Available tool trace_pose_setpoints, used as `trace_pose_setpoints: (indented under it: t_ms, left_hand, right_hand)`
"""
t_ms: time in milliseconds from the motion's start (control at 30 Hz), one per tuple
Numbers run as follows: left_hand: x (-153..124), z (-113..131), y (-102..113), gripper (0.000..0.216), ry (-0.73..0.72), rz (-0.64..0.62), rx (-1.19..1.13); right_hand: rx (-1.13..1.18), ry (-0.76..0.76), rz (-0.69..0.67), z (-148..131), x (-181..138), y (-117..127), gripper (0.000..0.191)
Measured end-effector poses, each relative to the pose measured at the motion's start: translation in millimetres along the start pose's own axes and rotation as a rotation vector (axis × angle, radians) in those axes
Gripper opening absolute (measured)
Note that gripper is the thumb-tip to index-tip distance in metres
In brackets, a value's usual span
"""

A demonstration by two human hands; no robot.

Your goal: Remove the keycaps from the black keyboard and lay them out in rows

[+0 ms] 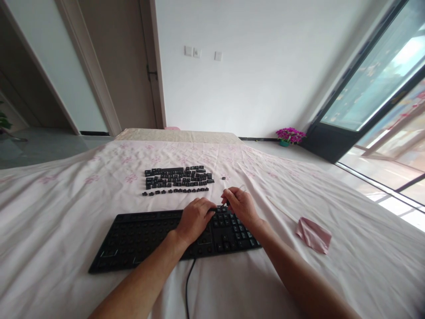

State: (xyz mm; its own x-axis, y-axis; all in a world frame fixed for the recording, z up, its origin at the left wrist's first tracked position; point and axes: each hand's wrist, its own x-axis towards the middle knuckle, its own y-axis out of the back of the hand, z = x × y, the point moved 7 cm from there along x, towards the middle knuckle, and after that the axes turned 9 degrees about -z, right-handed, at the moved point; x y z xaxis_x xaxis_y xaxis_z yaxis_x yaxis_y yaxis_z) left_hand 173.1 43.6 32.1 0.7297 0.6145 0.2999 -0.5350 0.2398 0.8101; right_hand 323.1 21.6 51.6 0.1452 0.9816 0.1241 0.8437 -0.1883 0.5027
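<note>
Head view: we look down at a bed (66, 212) covered with a pale pink flowered sheet.
Keyboard: a black keyboard (142, 237) lies flat on the sheet in front of us; most key seats on its left and middle are bare, while keys remain on its right end.
Cable: the keyboard's cable (187, 283) runs from its near edge toward us.
Left hand: our left hand (194, 219) rests palm down on the keyboard near its middle, fingers bent and pressing on the top; it grasps nothing that we can see.
Right hand: our right hand (241, 204) sits over the far right corner of the keyboard, fingers pinched on a small dark part; we cannot tell what the part is.
Loose keys: removed keys (177, 179) lie in rows on the sheet beyond the keyboard, one single key (223, 178) apart at their right.
Cloth: a pink cloth (314, 235) lies crumpled on the sheet right of the keyboard.
</note>
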Motion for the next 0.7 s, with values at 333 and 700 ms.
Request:
trace_pose_setpoints:
  t_ms: [333,700]
  left_hand:
    - [0,-2,-1,0.017,0.006,0.0,-0.007]
    - [0,-5,0,0.019,0.04,0.007,-0.068]
  right_hand:
    - [0.005,0.101,-0.149,-16,10,-3,0.03]
    - [0.008,0.163,-0.256,-16,10,-8,0.022]
